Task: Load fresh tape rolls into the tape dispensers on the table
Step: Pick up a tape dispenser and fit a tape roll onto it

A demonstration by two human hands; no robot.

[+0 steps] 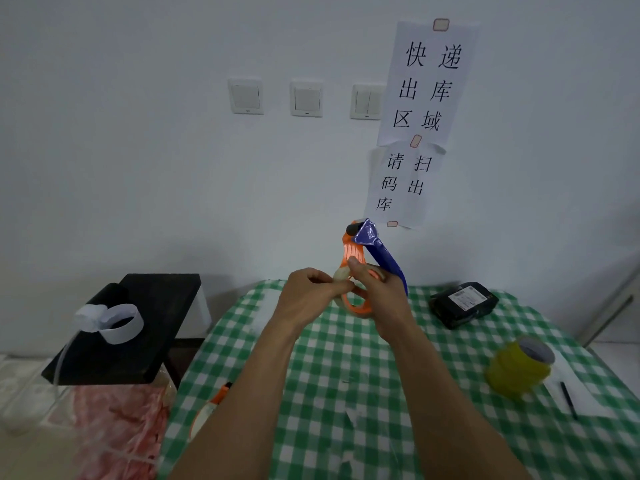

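fingers [363, 277] round dispenser [382, 259], parcel [462, 304] beside

Orange-blue dispenser [367, 237] upright, clear roll [362, 309] at base; yellow rolls [516, 374] right.

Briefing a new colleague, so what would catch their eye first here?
The orange-and-blue tape dispenser, held up centre-frame by the left hand and right hand. Next, the paper signs on the wall, upper right, and the yellow tape rolls at the right of the checked table.
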